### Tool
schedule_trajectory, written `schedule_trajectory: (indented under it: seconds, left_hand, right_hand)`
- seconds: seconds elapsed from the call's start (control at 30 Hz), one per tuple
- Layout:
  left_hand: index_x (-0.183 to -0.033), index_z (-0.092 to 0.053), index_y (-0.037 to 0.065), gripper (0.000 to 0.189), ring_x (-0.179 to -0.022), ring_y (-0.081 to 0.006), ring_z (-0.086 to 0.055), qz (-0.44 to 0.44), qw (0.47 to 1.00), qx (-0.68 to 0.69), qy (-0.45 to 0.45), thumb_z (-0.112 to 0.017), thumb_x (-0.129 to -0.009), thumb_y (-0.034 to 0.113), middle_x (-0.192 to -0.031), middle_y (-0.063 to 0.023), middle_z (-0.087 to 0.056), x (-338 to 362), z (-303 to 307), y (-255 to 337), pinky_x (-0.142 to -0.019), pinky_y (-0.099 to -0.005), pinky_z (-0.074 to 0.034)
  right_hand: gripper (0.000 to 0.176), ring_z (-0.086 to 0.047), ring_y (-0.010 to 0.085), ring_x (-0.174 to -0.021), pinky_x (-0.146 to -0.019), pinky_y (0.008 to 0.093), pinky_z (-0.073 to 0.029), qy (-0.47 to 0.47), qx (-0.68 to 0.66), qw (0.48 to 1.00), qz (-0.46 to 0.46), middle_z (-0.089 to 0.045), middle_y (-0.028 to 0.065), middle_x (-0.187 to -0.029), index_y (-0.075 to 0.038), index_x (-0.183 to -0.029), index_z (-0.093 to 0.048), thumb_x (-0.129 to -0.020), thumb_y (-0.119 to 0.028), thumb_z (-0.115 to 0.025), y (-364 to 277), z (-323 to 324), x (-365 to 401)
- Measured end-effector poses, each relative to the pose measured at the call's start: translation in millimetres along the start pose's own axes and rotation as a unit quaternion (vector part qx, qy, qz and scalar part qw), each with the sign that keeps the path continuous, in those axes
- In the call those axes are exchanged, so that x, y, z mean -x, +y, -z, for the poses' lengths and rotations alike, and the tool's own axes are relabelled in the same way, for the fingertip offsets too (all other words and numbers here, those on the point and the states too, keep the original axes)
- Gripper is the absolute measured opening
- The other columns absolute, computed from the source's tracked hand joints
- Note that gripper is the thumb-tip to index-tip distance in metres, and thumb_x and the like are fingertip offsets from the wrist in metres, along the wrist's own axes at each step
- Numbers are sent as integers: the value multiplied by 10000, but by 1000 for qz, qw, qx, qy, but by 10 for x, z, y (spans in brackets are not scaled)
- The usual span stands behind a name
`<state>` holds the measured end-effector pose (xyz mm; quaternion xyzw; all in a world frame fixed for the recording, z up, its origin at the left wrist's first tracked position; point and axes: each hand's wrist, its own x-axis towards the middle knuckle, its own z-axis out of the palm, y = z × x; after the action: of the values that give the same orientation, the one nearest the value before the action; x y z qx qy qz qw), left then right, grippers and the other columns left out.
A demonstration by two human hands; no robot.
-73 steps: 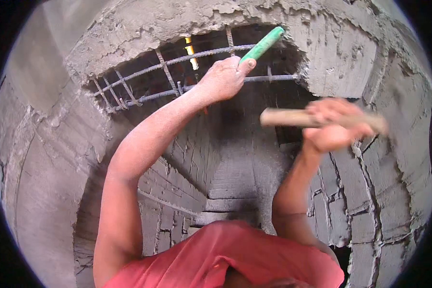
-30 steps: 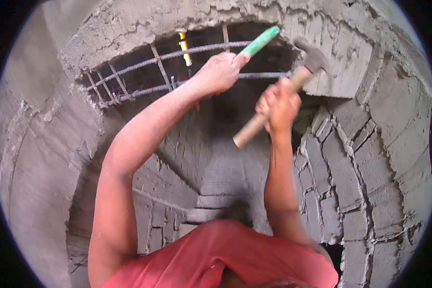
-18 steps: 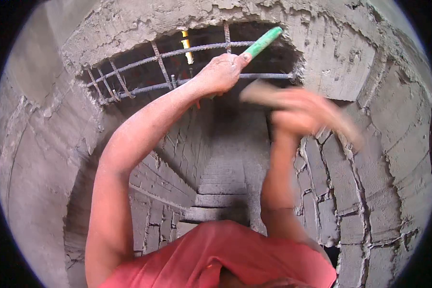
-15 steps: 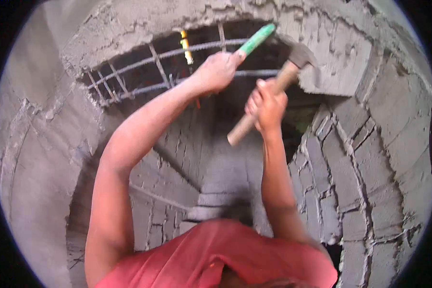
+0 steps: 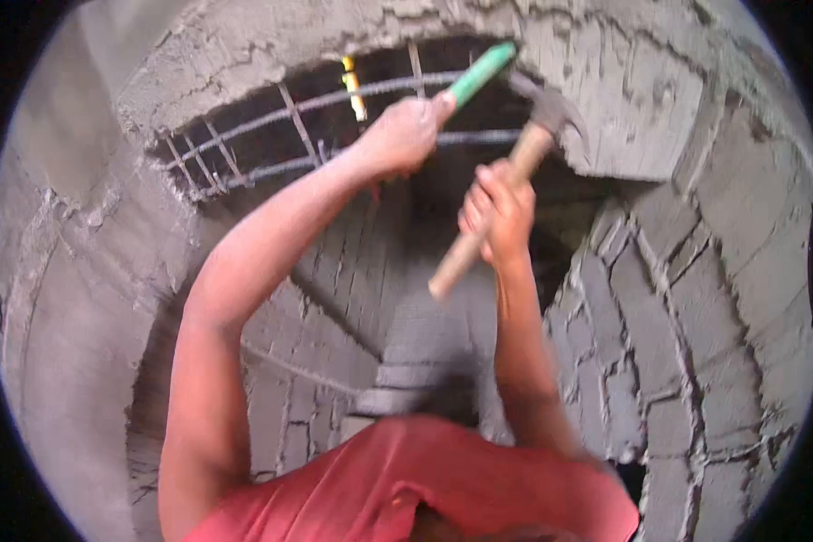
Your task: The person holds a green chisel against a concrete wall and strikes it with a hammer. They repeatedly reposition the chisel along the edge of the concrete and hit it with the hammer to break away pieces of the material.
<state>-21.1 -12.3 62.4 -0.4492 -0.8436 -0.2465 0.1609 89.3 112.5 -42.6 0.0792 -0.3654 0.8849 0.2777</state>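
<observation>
Green rod [image 5: 484, 72] is grasped in the left hand [image 5: 403, 135], slanted past the rebar [image 5: 299, 124], tip near the broken concrete [image 5: 610, 108]. Wooden-handled hammer [image 5: 528, 150] is clenched in the right hand [image 5: 501, 210], head just beside the rod. Hammering is judged to be under way; steady rod and careful aim seem called for. No container is seen.

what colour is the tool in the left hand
The tool looks green, best seen in the head view.
</observation>
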Motion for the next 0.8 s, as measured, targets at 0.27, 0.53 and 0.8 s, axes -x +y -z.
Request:
schedule_trajectory:
  seconds: [0.27,0.53,0.8]
  left_hand:
    - [-846,-507,-4,643,-634,-353,-543,2,1000,22,13,-283,-1030,570,-686,-187,-522,219,84,48,-611,-453,-439]
    - [-798,-545,17,600,-606,-255,-519,70,995,68,24,-355,-1025,539,-638,-127,-504,199,22,-6,-595,-421,-426]
    - [-867,-565,-17,673,-772,-400,-562,96,988,118,-4,-329,-1011,597,-791,-230,-581,202,-100,-29,-740,-474,-455]
  right_hand:
    - [257,-498,166,-438,-452,315,-482,-40,-108,845,522,-516,26,-585,-159,-732,-482,-964,-270,-484,-1283,264,141]
    - [162,-402,115,-428,-399,305,-401,-18,-24,999,-21,-386,-4,-584,-134,-818,-439,-930,-68,-534,-118,155,155]
    - [298,-423,98,-464,-487,321,-453,72,-88,873,474,-418,-39,-574,-187,-701,-416,-967,-302,-484,-1203,141,389]
